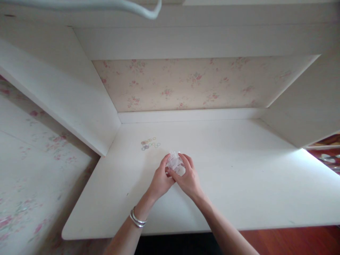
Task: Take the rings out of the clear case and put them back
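Observation:
My left hand [160, 180] and my right hand [189, 179] meet over the middle of a white desk [239, 170]. Between the fingers of both hands is a small crumpled clear plastic bag [176, 164]. What is inside the bag cannot be made out. A silver bangle [137, 218] is on my left wrist. A little cluster of small coloured rings [150, 143] lies on the desk, up and to the left of my hands, apart from them.
White side panels [66, 95] stand at the left and right of the desk, with floral wallpaper [196, 83] at the back. A shelf runs overhead. The desk's front edge [265, 226] is near me, with red wooden floor below.

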Demonstrator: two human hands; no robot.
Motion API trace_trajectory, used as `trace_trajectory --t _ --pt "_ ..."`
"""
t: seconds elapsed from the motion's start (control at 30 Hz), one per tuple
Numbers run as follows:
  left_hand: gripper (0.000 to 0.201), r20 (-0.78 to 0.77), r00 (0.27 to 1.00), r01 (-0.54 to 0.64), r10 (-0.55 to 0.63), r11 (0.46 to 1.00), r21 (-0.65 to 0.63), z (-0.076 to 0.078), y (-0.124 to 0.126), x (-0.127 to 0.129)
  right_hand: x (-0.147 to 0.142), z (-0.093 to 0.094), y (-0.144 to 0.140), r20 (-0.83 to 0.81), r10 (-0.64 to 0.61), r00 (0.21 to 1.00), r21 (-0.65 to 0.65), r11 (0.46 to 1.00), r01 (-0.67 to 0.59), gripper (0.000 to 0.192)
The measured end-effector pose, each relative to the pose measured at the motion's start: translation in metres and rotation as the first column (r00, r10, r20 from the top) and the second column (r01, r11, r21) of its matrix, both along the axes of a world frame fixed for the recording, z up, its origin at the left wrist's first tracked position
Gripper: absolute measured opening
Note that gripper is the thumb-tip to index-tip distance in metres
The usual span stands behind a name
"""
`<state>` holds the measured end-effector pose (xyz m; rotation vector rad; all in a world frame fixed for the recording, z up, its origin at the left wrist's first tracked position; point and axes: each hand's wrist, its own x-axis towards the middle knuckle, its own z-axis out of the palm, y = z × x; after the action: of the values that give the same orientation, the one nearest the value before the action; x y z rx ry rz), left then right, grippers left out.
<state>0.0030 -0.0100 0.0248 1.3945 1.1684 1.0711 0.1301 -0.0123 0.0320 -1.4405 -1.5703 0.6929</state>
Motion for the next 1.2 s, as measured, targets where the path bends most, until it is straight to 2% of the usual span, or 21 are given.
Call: trace_trajectory --t 0.17,0.3,0.4,0.5,0.63,0.77,0.97,1.2 --pt "0.085 0.158 0.984 0.092 -0.082 0.994 -0.054 0.003 -0.002 0.002 0.009 -0.003 -0.005 -0.089 0.029 0.996 -0.029 0.999 -0.032 0.063" --pt "0.065 0.214 0.976 0.074 -0.031 0.977 -0.198 0.010 -0.003 0.001 0.024 -0.004 -0.004 -0.304 0.033 0.952 -0.129 0.989 -0.075 0.047" --pt "0.051 0.241 0.970 0.082 -0.014 0.957 -0.278 0.013 -0.002 0.002 0.034 -0.006 0.000 -0.404 -0.027 0.914 -0.224 0.972 -0.070 0.047" --pt "0.047 0.237 0.972 0.080 -0.006 0.949 -0.304 0.015 -0.002 0.007 0.038 -0.010 0.001 -0.460 -0.043 0.887 -0.300 0.948 -0.110 0.049" --pt "0.047 0.207 0.978 0.042 0.032 0.939 -0.341 0.018 -0.004 0.014 0.038 -0.014 -0.001 -0.494 -0.079 0.866 -0.316 0.944 -0.094 0.045" --pt "0.049 0.218 0.975 0.054 0.028 0.931 -0.360 0.019 -0.007 0.018 0.039 -0.016 -0.003 -0.500 -0.100 0.860 -0.316 0.946 -0.074 0.044" --pt "0.051 0.212 0.977 0.052 0.032 0.924 -0.378 0.014 -0.008 0.020 0.042 -0.018 -0.004 -0.526 -0.108 0.844 -0.355 0.929 -0.102 0.046" --pt "0.048 0.226 0.974 0.076 0.010 0.928 -0.366 0.009 -0.008 0.017 0.041 -0.021 -0.005 -0.501 -0.108 0.859 -0.333 0.940 -0.076 0.043"
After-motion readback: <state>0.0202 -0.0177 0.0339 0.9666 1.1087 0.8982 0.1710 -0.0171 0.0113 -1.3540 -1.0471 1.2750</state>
